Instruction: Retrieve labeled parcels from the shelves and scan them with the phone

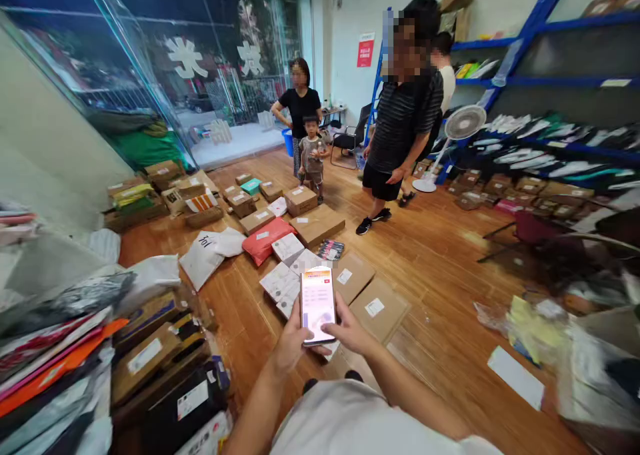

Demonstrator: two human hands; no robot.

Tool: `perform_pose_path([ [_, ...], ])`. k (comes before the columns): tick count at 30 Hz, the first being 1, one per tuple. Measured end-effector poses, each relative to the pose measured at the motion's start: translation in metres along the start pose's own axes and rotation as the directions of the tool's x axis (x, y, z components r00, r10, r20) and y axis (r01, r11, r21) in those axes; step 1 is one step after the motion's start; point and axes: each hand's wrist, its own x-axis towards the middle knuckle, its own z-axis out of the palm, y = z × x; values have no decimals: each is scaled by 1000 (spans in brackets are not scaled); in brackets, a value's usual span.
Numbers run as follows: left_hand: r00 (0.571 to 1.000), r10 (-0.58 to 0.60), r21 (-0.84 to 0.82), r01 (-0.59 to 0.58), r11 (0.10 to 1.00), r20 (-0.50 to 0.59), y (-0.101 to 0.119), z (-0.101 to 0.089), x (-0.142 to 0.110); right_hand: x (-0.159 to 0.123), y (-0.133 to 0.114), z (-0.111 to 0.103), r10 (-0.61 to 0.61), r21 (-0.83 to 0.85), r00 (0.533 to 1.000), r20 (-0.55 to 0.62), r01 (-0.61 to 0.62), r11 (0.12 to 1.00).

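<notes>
I hold a smartphone [317,303] upright in front of me, its lit screen facing me. My left hand [291,344] grips its lower left edge with the fingers wrapped behind it. My right hand [350,330] supports the right side, its thumb resting on the lower part of the screen. Below and beyond the phone, cardboard boxes [378,308] and white parcels [281,280] lie on the wooden floor.
A stack of parcels and boxes [145,358] fills the near left. More boxes [301,200] spread toward the glass front. A person in a striped shirt [400,118] stands ahead; another person with a child [313,154] stands further back. Blue shelves [560,82] and a fan [463,125] line the right.
</notes>
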Motion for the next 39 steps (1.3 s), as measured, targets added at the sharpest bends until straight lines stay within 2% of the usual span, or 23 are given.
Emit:
perform_pose_path([
  [6,996,7,-111,3,994,93,2,-3,-3,-2,-3,0,3,6,1000,-18,-3,1000],
  [13,998,-7,-86,12,996,57,2,-2,-2,6,-1,0,17,109,998,-55,-11,994],
  [16,999,3,-65,0,998,47,2,-3,-1,8,-3,-3,11,98,999,-35,-7,995],
  [20,996,38,-122,-28,992,84,1,-6,0,8,-3,-11,-10,48,1000,11,9,999],
  [23,995,40,-131,-28,991,89,1,-6,0,7,-2,-15,-1,12,1000,4,1,1000],
  [31,998,18,-98,-11,995,67,8,0,1,9,-5,-9,18,54,1000,-4,-17,998],
  [36,1000,-12,-52,13,999,16,10,3,3,9,-4,-7,1,73,1000,1,-1,997],
  [39,999,-6,-76,9,997,35,10,3,5,8,-1,-6,3,36,1000,-28,-2,999],
])
